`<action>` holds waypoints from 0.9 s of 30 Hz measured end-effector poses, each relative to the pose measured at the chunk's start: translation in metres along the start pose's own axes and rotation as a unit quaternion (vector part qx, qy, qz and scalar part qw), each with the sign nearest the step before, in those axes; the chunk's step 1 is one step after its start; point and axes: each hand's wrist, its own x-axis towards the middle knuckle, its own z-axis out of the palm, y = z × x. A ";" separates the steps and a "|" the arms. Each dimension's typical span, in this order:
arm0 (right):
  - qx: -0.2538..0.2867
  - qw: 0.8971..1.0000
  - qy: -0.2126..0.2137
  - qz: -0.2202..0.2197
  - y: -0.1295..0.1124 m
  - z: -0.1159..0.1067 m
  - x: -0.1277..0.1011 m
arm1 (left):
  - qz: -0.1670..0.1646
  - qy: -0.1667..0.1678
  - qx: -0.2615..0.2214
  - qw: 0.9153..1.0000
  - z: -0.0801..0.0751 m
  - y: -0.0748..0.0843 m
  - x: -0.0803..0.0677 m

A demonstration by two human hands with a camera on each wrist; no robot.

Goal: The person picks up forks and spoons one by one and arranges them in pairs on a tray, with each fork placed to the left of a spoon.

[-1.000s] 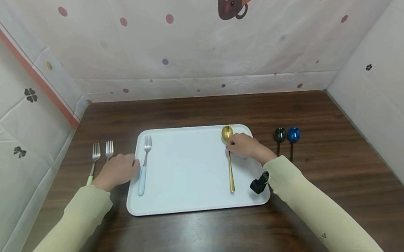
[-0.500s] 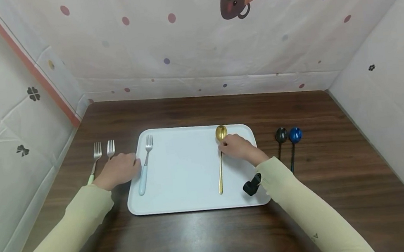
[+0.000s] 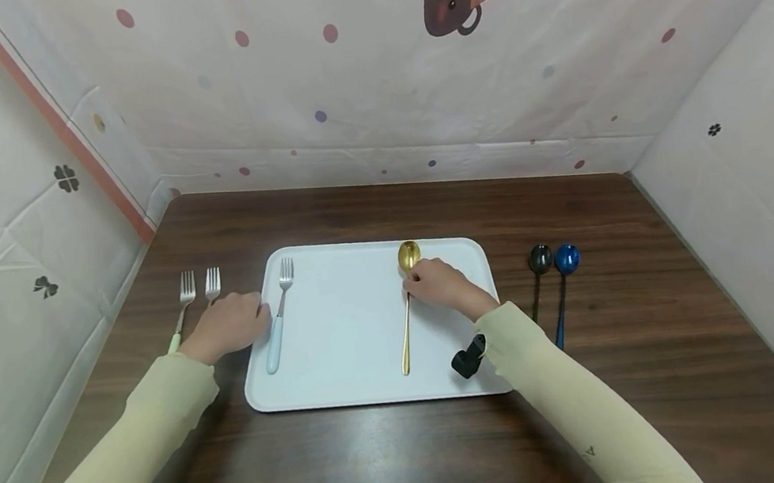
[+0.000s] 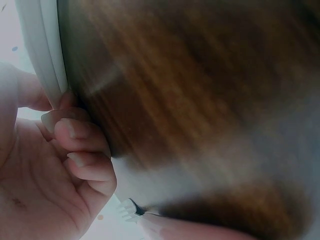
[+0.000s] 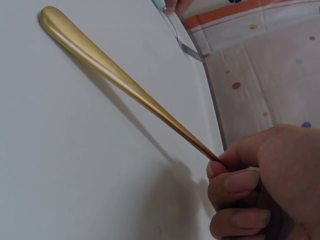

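My right hand (image 3: 438, 282) pinches a gold spoon (image 3: 406, 343) by its neck, bowl away from me, over the right half of a white tray (image 3: 345, 374). In the right wrist view the spoon's handle (image 5: 115, 75) slants above the tray and casts a shadow on it. On the tray's left side lies a fork with a pale blue handle (image 3: 275, 346). My left hand (image 3: 228, 327) is at the tray's left edge; in the left wrist view its thumb and curled fingers grip the tray's rim (image 4: 45, 45).
Left of the tray lie a fork with a pale green handle (image 3: 182, 313) and another fork (image 3: 213, 284), partly hidden by my left hand. A black spoon (image 3: 540, 260) and a blue spoon (image 3: 567, 259) lie to the right on the brown wooden table (image 3: 355, 468). Patterned cloth walls (image 3: 368, 76) surround it.
My right hand has carried the gold spoon leftward over the tray, from near its right side towards the middle. The left hand has stayed at the tray's edge.
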 end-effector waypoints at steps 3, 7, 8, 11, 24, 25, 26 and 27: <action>-0.003 1.000 -0.002 -0.005 -0.004 0.002 0.001 | 0.001 0.000 0.002 1.000 0.001 -0.001 0.001; -0.005 1.000 -0.006 -0.008 -0.009 0.004 0.003 | 0.001 0.000 0.002 1.000 0.001 0.000 0.000; -0.005 1.000 -0.007 -0.009 -0.010 0.005 0.004 | 0.001 0.001 0.001 1.000 0.000 0.000 0.000; -0.004 1.000 -0.011 -0.009 -0.014 0.007 0.006 | 0.001 -0.001 -0.001 1.000 -0.001 0.001 -0.001; 0.008 0.999 -0.014 -0.028 -0.029 0.013 0.013 | -0.009 -0.007 -0.001 1.000 -0.001 0.002 0.000; 0.008 0.999 -0.014 -0.030 -0.031 0.014 0.014 | -0.009 -0.007 -0.002 1.000 -0.002 0.002 0.000; 0.008 0.999 -0.016 -0.031 -0.032 0.015 0.015 | -0.009 -0.007 -0.003 1.000 -0.002 0.002 0.000; 0.006 0.999 -0.017 -0.033 -0.034 0.016 0.015 | -0.008 -0.008 -0.003 1.000 -0.002 0.003 0.000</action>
